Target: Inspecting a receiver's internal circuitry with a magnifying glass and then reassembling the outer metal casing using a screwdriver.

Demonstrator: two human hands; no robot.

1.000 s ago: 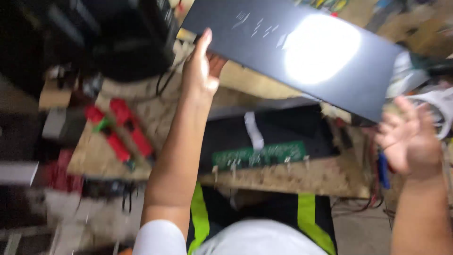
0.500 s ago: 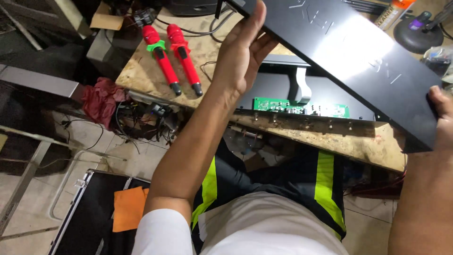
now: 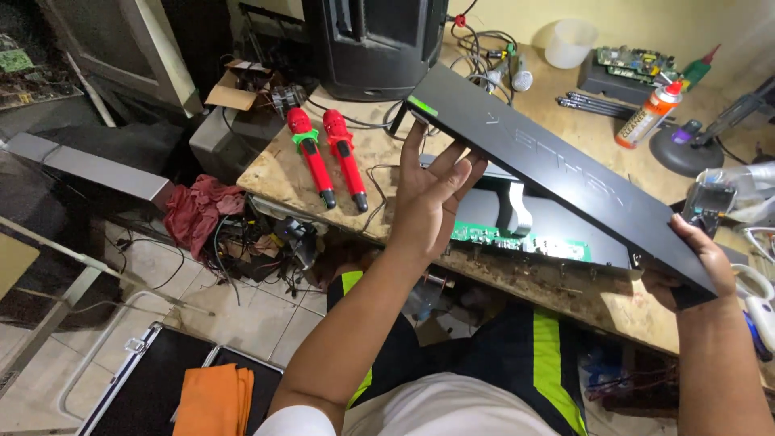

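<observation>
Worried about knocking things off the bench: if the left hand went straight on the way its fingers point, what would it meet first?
The left hand already presses the black panel. Past it, the fingers aim toward the black speaker, probably first, though depth is unclear.

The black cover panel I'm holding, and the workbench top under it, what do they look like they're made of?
The black cover panel looks like thin sheet metal, painted satin black: flat, crisp edges, soft sheen. The workbench top looks like bare particle board or plywood: pale, speckled, with a rough, stained front edge.
</observation>
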